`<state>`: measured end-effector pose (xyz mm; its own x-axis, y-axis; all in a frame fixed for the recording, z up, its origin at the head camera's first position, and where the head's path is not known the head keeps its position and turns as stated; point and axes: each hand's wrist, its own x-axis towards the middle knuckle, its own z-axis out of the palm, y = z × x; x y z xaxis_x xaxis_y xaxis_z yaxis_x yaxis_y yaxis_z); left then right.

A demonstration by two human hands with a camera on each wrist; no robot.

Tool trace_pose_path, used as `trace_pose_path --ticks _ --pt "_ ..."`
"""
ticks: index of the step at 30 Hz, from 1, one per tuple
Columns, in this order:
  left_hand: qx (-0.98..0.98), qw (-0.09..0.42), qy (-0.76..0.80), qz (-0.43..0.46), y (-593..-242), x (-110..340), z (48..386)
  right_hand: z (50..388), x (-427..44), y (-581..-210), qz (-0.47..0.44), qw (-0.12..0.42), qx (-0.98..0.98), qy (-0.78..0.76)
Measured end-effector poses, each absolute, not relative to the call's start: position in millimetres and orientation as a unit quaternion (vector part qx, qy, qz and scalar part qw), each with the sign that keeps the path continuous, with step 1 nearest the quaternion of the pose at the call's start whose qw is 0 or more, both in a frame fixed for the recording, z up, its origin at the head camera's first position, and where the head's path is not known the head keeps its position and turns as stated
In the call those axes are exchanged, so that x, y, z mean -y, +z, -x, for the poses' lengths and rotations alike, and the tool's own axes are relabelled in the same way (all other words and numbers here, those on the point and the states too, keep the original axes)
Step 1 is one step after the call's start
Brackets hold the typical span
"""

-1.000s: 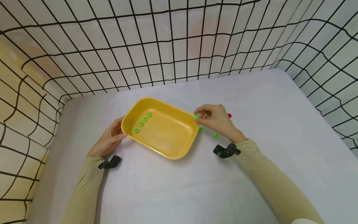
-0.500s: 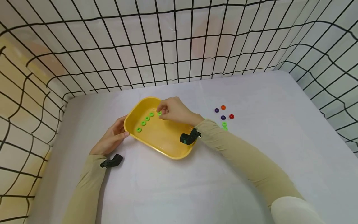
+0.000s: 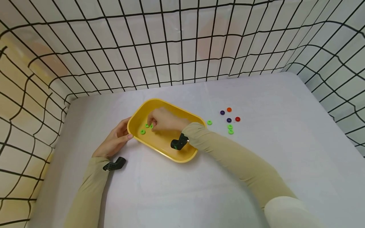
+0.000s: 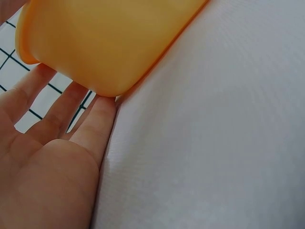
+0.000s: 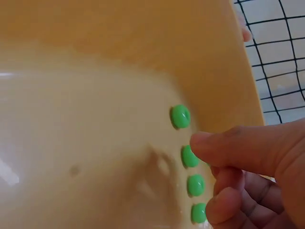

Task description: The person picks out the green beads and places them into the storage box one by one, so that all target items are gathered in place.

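A yellow tray (image 3: 174, 151) stands on the white table. At its left corner my left hand (image 3: 112, 141) grips it, thumb at the rim and fingers against the outer wall, as the left wrist view shows. My right hand (image 3: 165, 119) is inside the tray near its left end, pinching a small green ring (image 3: 151, 126) between thumb and fingertips. Behind the thumb (image 5: 228, 145) in the right wrist view, that ring cannot be made out. Several other green rings (image 5: 180, 117) lie in a row on the tray floor beside the fingertips. The hand partly hides this row in the head view.
To the tray's right lie loose rings: three green (image 3: 209, 122), two dark purple (image 3: 222, 112), one orange (image 3: 229, 109) and one red (image 3: 238, 119). Black netting (image 3: 182, 41) over white walls borders the table at the back and sides.
From the tray's right edge, my right hand has moved left across the tray and slightly toward me, carrying the green ring. My left hand stays at the tray's corner.
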<state>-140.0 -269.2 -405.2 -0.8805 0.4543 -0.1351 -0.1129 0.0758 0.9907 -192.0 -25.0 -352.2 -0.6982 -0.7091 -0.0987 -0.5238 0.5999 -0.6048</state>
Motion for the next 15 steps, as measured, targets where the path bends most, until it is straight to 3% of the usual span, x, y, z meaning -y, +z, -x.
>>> trace_pose_path --ticks 10,15 --pt "-0.704 0.209 0.668 -0.123 -405.3 268.4 139.8 186.5 31.5 -360.4 0.366 0.239 -0.854 -0.28" --pt "-0.705 0.21 0.666 -0.122 -406.2 269.1 140.3 185.7 32.0 -364.6 0.377 0.247 -0.847 -0.28"
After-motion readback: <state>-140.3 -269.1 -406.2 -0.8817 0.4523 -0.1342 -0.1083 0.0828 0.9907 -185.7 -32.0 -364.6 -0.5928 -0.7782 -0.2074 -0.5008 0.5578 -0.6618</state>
